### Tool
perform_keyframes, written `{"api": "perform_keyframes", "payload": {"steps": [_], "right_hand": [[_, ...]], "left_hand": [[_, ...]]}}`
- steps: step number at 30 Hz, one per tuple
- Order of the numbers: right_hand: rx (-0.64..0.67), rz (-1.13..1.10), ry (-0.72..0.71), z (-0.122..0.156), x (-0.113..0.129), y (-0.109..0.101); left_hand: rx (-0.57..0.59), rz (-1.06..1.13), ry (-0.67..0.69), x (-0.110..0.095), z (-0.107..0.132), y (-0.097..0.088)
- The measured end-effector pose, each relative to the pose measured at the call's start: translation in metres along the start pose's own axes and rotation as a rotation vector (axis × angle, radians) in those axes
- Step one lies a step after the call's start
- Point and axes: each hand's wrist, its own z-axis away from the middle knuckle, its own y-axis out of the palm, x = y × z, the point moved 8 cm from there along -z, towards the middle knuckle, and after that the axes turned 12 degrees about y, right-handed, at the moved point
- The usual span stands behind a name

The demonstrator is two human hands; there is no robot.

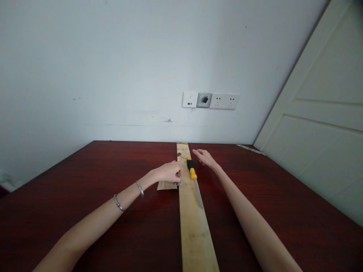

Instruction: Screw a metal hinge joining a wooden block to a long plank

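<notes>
A long pale wooden board (194, 226) runs away from me across the dark red table. My left hand (169, 172) is at its left edge, fingers curled round small silvery metal pieces (177, 184) whose exact kind is too small to tell. Under that hand, a short piece of wood (166, 186) sticks out to the left of the board. On the board's right side lies a screwdriver (193, 173) with a black and yellow handle, its shaft towards me. To the right of its handle, my right hand (205, 158) has its fingers pinched together; anything between them is hidden.
The dark red table (113, 234) meets a white wall (113, 75) at its far edge. Wall sockets (224, 101) sit above the board. A panelled door (320, 124) stands on the right, near a thin printed strip (251, 149) on the table.
</notes>
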Motion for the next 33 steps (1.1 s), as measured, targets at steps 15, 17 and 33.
{"api": "perform_keyframes", "payload": {"steps": [15,17,33], "right_hand": [[-0.048,-0.194,0.02,-0.02,-0.048,-0.002],[-0.047,-0.197,0.021,-0.02,-0.048,-0.002],[-0.053,-0.19,0.007,-0.023,-0.051,-0.001]], "left_hand": [[0.001,0.051,-0.034,-0.001,0.0,-0.002],[0.006,0.05,-0.039,-0.001,0.001,-0.002],[-0.006,-0.033,0.038,-0.002,-0.002,0.0]]}}
